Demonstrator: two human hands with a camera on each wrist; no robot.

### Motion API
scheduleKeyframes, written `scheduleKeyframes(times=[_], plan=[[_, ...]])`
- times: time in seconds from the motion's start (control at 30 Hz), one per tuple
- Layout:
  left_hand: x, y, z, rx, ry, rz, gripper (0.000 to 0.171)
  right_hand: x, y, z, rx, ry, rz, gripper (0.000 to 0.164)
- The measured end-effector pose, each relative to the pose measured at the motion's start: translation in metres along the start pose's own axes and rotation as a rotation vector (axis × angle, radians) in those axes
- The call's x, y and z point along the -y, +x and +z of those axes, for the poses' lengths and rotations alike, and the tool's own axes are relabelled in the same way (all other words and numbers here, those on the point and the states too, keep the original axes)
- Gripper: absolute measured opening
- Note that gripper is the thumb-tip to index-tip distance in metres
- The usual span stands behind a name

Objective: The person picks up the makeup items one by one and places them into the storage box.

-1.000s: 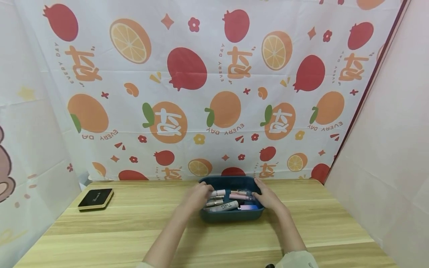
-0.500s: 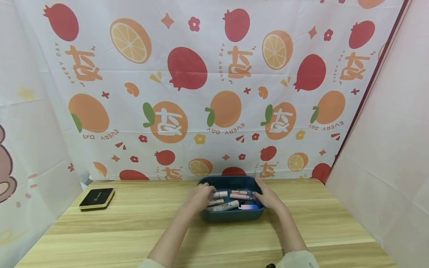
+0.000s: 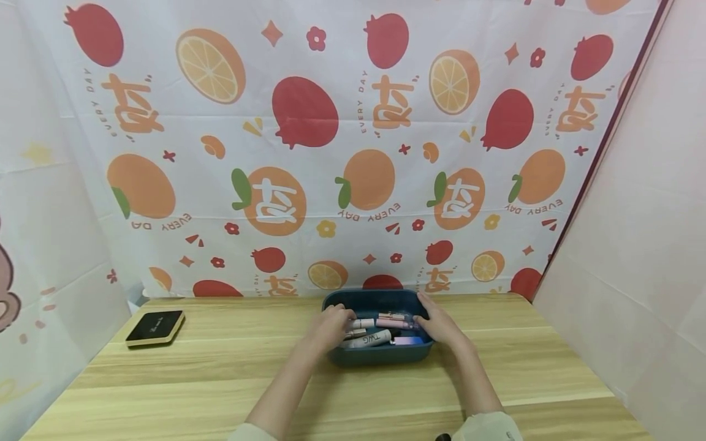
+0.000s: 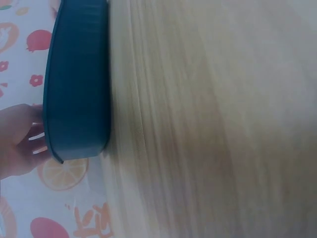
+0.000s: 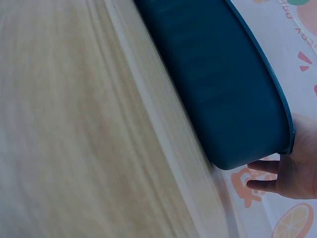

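Note:
A dark blue-green plastic basket point(image 3: 380, 356) stands on the table, holding several cosmetic tubes. Over its left end my left hand point(image 3: 330, 324) reaches in, fingertips down at the end of a white tube point(image 3: 364, 323). In the left wrist view that hand's fingers pass behind the basket's wall; I cannot tell whether they pinch the tube. My right hand point(image 3: 441, 321) grips the basket's right end, thumb inside and fingers outside the wall point(image 5: 237, 124). Nearby in the basket lie a pink tube point(image 3: 390, 323), a grey tube marked TWG point(image 3: 371, 339) and a blue-pink one point(image 3: 407, 340).
A black compact with gold edges point(image 3: 155, 326) lies at the far left of the wooden table point(image 3: 220, 380). Behind the basket hangs a fruit-print cloth point(image 3: 353, 184). Pale cloth walls point(image 3: 623, 257) close off both sides.
My left hand has shifted slightly right inside the basket. The white tube has slid a little right and toward me. My right hand stays at the basket's right end.

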State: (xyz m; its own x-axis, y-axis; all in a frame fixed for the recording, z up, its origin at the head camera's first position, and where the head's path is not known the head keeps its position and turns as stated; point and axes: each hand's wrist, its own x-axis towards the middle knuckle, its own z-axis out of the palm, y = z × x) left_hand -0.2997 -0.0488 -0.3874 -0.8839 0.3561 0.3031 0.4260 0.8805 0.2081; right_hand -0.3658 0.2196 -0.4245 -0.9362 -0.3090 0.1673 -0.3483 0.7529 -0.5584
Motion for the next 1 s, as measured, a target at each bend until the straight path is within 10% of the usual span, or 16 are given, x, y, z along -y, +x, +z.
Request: scheduleKeyframes(times=[1.0], plan=[[-0.002, 0.019, 0.019, 0.037, 0.087, -0.064, 0.010, -0.005, 0.002, 0.001, -0.008, -0.010, -0.014, 0.061]])
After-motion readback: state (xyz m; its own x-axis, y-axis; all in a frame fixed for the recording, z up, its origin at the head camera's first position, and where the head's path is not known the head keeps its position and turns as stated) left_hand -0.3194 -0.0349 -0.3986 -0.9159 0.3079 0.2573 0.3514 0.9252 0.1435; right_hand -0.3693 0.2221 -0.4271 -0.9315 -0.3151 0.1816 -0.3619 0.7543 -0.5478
